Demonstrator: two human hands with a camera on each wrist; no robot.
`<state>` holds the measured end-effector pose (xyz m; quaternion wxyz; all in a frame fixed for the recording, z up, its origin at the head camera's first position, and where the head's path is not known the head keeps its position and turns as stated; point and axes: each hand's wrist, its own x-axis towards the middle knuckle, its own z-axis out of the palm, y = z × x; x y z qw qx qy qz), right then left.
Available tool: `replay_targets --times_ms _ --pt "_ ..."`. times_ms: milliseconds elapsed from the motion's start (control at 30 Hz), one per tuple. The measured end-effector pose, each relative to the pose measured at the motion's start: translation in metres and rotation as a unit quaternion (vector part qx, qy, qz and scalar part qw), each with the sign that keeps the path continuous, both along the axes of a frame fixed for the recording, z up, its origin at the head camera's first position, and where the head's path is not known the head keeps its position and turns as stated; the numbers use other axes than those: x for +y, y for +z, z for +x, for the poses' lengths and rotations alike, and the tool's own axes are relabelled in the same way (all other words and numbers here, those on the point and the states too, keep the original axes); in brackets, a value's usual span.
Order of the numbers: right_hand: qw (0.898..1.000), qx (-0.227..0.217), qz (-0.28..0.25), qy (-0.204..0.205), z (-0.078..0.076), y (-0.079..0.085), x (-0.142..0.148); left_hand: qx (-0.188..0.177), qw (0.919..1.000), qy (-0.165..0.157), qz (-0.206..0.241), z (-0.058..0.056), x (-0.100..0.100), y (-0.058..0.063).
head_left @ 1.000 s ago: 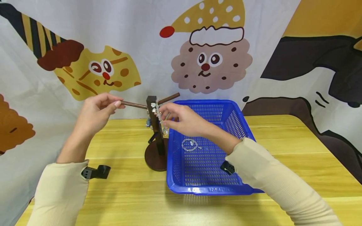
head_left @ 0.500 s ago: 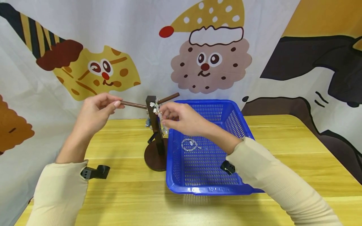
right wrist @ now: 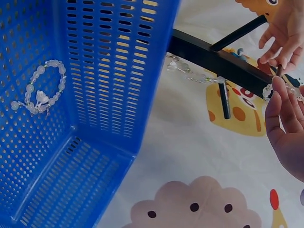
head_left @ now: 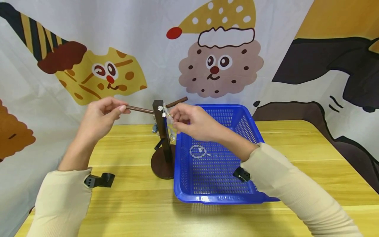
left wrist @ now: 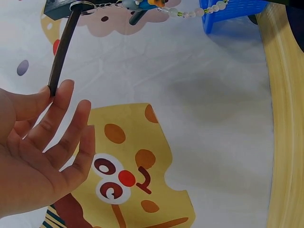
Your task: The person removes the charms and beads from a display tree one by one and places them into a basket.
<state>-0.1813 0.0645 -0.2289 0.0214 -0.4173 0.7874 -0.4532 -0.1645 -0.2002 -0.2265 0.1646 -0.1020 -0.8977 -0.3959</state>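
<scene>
My left hand point(head_left: 99, 120) pinches the outer end of a thin brown peg point(head_left: 139, 109) on a dark wooden stand point(head_left: 167, 153). At the top of the post, my right hand point(head_left: 196, 122) pinches a clear beaded bracelet with white flowers point(head_left: 164, 113) between thumb and fingertips. Whether the bracelet is still round a peg I cannot tell. A second pale beaded strand point(right wrist: 190, 73) hangs lower on the stand. In the left wrist view a chain with a blue charm point(left wrist: 137, 4) hangs from the peg's inner end. Inside the blue basket point(head_left: 225, 199) lies another clear bracelet point(head_left: 197, 152).
The basket stands right beside the stand's round base point(head_left: 158, 168) on a wooden table point(head_left: 127, 204). Another peg point(head_left: 177, 102) sticks out to the back right, and a short dark one point(head_left: 160, 144) points forward. A printed cloth point(head_left: 160, 65) hangs behind.
My right hand has shifted slightly right and up, drawing part of the bracelet away from the post. The left hand keeps its pinch on the peg.
</scene>
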Motion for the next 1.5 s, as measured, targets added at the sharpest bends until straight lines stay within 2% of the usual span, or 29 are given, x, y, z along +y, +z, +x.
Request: replay_targets --times_ms 267,767,1500 --pt "1.000 0.012 -0.004 -0.007 0.004 0.013 0.006 0.006 1.0000 -0.006 0.000 -0.001 0.000 0.000" --pt "0.999 0.004 -0.040 -0.027 0.005 0.031 0.027 0.005 1.0000 -0.006 -0.003 -0.001 0.001 0.000" --pt "0.994 -0.005 -0.043 -0.099 -0.007 0.038 0.051 0.011 0.9999 -0.009 -0.001 -0.001 0.000 -0.001"
